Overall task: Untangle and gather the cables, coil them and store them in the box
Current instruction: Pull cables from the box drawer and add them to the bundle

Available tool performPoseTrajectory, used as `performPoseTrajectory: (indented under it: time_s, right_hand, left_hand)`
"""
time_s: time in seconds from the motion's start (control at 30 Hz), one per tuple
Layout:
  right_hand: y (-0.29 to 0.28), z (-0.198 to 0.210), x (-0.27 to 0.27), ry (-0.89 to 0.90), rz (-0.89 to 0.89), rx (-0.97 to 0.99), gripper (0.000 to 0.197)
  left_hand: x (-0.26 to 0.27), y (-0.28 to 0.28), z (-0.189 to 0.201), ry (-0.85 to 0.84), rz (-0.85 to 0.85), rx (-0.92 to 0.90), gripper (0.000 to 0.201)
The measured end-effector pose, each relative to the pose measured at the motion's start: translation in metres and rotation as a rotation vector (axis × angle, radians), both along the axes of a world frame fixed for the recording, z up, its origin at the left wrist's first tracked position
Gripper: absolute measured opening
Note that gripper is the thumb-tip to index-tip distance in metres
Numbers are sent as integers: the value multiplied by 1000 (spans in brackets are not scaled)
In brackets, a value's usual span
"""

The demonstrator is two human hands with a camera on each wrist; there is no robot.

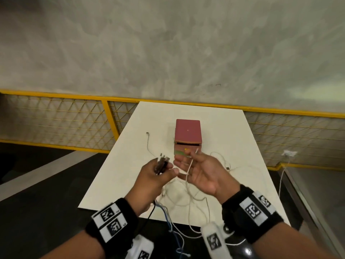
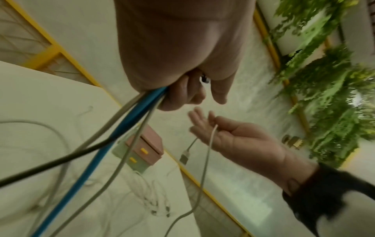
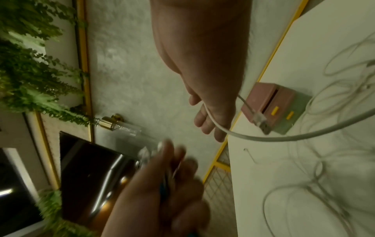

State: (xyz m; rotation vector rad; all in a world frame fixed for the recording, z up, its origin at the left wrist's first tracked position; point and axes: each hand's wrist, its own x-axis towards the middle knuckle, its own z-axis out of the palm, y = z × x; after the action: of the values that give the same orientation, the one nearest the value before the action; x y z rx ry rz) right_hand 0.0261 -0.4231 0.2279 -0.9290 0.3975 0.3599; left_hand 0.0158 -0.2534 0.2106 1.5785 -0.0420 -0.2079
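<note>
My left hand (image 1: pixel 160 171) grips a bundle of cable ends, their plugs (image 1: pixel 164 159) sticking up past the fingers. Blue (image 2: pixel 121 128), black (image 2: pixel 50 163) and grey cables trail down from that fist (image 2: pixel 178 64). Beside it my right hand (image 1: pixel 201 169) is turned palm up, fingers straight, and its thumb pinches a white cable (image 1: pixel 189 168) against the forefinger. That cable's USB plug (image 2: pixel 184 158) hangs behind the hand (image 2: pixel 233 136). A pink box (image 1: pixel 187 131) with yellow drawer handles stands just beyond both hands. More white cable (image 1: pixel 186 195) lies tangled below them.
The white table (image 1: pixel 224 131) is small, and its near edge runs under my wrists. A thin loose cable (image 1: pixel 148 141) lies left of the box. Yellow mesh railing (image 1: pixel 112 116) runs behind. A wall socket (image 1: pixel 290 153) with a white cord sits at the right.
</note>
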Motion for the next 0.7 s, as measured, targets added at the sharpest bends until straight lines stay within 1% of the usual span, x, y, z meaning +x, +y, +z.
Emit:
performPoseTrajectory:
  time_s: [0.1,0.17,0.23,0.3,0.4,0.47,0.5,0.57,0.63,0.7]
  right_hand:
    - [14,-6,-14,-18,55,21,18]
    - [15,-6,-17,-5,70,6,19]
    - [7,-2,-15,29,55,-3,18]
    - [-4,2,-11,51,24,-45,18]
    - [-20,7,-9,35,-34,-111,25]
    - [-24,9,-12,26,-61,-143,21]
    - [-23,10,-15,19,-52,-167,19]
    - [-21,7,-21,-4,24,-263,17]
    - [-15,0,-31,-13,157,-393,15]
    - [-6,-14,-45,10,336,-504,12]
  left_hand:
    - [-2,-21,2,-77,-34,85,12]
    - [-5,-26,-2,-70,-34,111,9]
    - [-8,-26,-8,-46,-76,117,14]
    - [-17,-21,-15,13,-169,147,19]
    - [-27,-4,-31,106,-351,251,18]
    - [-30,8,-36,141,-440,310,18]
    - [-31,13,-36,146,-444,317,17]
    - [-29,20,-32,163,-353,253,17]
    - [-18,27,-25,205,-215,129,17]
    - [-3,36,-18,235,-100,30,17]
